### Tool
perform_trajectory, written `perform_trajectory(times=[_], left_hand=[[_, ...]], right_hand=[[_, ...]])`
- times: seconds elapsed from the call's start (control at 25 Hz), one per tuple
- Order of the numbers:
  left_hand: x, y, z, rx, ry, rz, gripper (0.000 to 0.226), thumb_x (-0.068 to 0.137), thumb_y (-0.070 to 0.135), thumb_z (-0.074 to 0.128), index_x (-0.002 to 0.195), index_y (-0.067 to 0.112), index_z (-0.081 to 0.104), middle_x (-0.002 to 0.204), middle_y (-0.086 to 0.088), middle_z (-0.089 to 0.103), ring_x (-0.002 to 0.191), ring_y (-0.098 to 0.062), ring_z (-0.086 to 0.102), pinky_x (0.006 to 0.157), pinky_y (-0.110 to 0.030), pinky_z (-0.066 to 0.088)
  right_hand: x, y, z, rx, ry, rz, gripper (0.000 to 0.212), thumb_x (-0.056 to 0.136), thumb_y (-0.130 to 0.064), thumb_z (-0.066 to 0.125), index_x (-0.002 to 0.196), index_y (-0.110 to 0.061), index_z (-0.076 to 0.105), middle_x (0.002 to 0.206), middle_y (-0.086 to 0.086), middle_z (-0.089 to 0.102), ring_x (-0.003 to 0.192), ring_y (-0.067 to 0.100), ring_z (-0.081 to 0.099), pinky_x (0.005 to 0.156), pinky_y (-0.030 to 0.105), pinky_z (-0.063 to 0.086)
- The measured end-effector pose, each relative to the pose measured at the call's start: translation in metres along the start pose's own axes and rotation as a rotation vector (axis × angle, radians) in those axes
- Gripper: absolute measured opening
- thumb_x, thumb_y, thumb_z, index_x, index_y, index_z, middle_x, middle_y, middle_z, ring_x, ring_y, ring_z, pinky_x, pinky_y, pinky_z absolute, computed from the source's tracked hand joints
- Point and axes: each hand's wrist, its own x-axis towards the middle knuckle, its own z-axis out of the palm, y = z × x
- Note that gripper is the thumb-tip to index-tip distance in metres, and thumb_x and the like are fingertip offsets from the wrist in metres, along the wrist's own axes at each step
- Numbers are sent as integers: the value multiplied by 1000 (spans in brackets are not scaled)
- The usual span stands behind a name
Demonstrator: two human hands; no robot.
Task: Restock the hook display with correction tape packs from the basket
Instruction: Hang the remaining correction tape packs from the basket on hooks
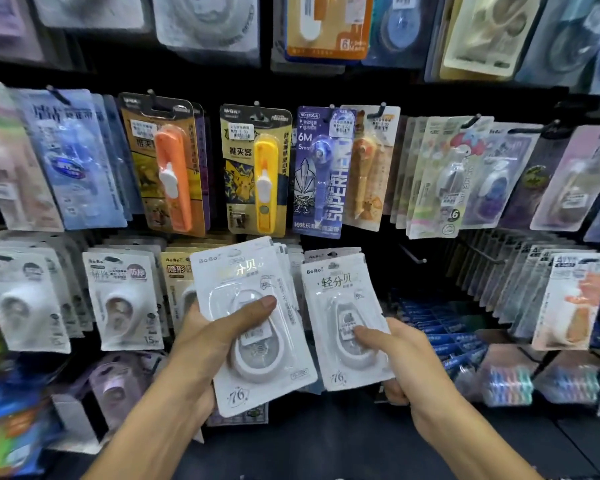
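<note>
Single head view, close, facing hook display (413,252), angled slightly down

"BoBo" and "76" on both held white packs (253,327); "SUPERHERO", "6M" on purple pack (321,174).

left hand (215,341) gripping pack stack (257,327), right hand (406,362) pinching pack (347,320)

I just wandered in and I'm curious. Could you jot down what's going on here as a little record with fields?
Place: shop hook display hung with carded stationery
Left hand: grips a fanned stack of white correction tape packs, thumb across the front blister
Right hand: holds white correction tape packs, thumb on the blister
Right-hand packs' hang hole: at a hook, top partly hidden; cannot tell if threaded
Row above: orange clip pusher pack, yellow clip pusher pack, purple 6M pack
Bare hooks: right of the hands
Basket: not in view
</note>
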Motion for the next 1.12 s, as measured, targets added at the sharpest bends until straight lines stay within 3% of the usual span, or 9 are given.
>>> perform_trajectory(times=[0.12,0.2,0.32,0.44,0.6,0.72,0.96,1.04,1.12], left_hand=[[0,-5,6,-5,-21,6,48,58,15,84,105,17,75,100,-14,79,86,-35,77,66,-42,64],[0,-6,6,-2,-22,23,46,57,15,84,103,18,75,100,-14,79,86,-34,77,65,-40,64],[1,-3,4,20,-11,37,57,53,20,87,108,16,74,102,-13,79,89,-34,77,72,-42,63],[3,-5,1,39,-21,49,60,56,14,92,113,14,72,104,-13,79,92,-35,76,76,-43,63],[3,-8,6,37,-47,61,66,53,13,92,115,15,71,106,-13,78,93,-34,76,74,-42,64],[3,-9,7,33,-33,64,67,54,16,90,117,16,69,107,-11,78,93,-33,76,75,-42,63],[4,-11,1,57,-9,55,66,54,20,92,117,19,70,107,-9,79,95,-32,76,89,-48,57],[5,-12,-1,60,2,51,74,48,27,95,117,19,70,108,-9,79,96,-32,76,90,-49,57],[6,-13,0,49,-1,56,79,44,31,95,118,20,70,109,-8,78,97,-32,76,91,-50,56]], right_hand=[[9,6,-7,86,159,65,7,88,-21,72,85,-14,70,52,1,56,31,11,31,37,17,20],[12,3,-17,27,135,46,9,90,-22,71,94,-14,71,56,2,57,35,12,29,39,19,20],[7,-14,-36,-214,-146,30,1,86,-24,74,87,-24,75,61,2,65,36,11,39,37,19,25],[3,-29,-55,-355,-399,20,23,79,-37,80,99,-29,76,75,5,73,42,11,51,37,19,34],[11,-24,-48,-188,-208,-56,22,84,-38,78,105,-30,77,84,4,76,51,14,49,42,25,37],[18,-12,-27,-84,-68,-18,15,88,-31,73,100,-21,74,77,5,72,43,14,40,40,25,30],[13,-6,-21,-10,-31,63,5,85,-20,66,84,-19,62,59,-1,59,34,12,26,38,19,19],[12,-6,-18,7,10,84,18,88,-17,68,104,-19,62,78,1,69,40,16,46,37,22,32],[10,-1,-11,8,69,52,43,92,-17,68,129,-30,50,116,-3,64,79,21,70,54,32,54]])
